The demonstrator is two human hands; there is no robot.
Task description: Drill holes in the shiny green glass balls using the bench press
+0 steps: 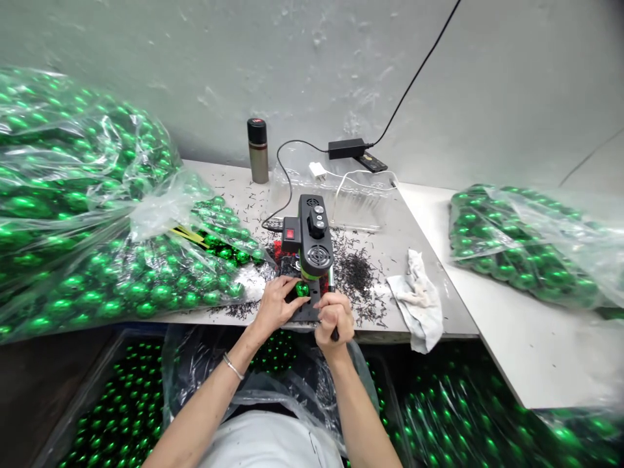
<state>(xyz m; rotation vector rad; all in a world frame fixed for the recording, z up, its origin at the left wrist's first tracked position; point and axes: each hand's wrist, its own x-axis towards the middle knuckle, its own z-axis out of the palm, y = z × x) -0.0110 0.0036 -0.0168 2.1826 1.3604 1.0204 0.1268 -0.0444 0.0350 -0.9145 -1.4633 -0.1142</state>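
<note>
A small black bench drill press (316, 237) with a red switch stands near the front edge of the table. Under its head sits a shiny green ball (302, 288), pinched between the thumb and fingers of my left hand (280, 302). My right hand (335, 318) is wrapped round the black lever handle (335, 335) at the right side of the press. The tip of the drill bit is hidden from view. Dark shavings (358, 273) lie heaped beside the press and are scattered over the tabletop.
Clear bags of green balls (73, 195) rest at the left, with another bag (517, 240) on the white table at right. A crumpled cloth (416, 302), a bottle (258, 153), a power adapter (346, 149) and a clear plastic tray (361, 208) surround the press. More balls (121, 396) lie below.
</note>
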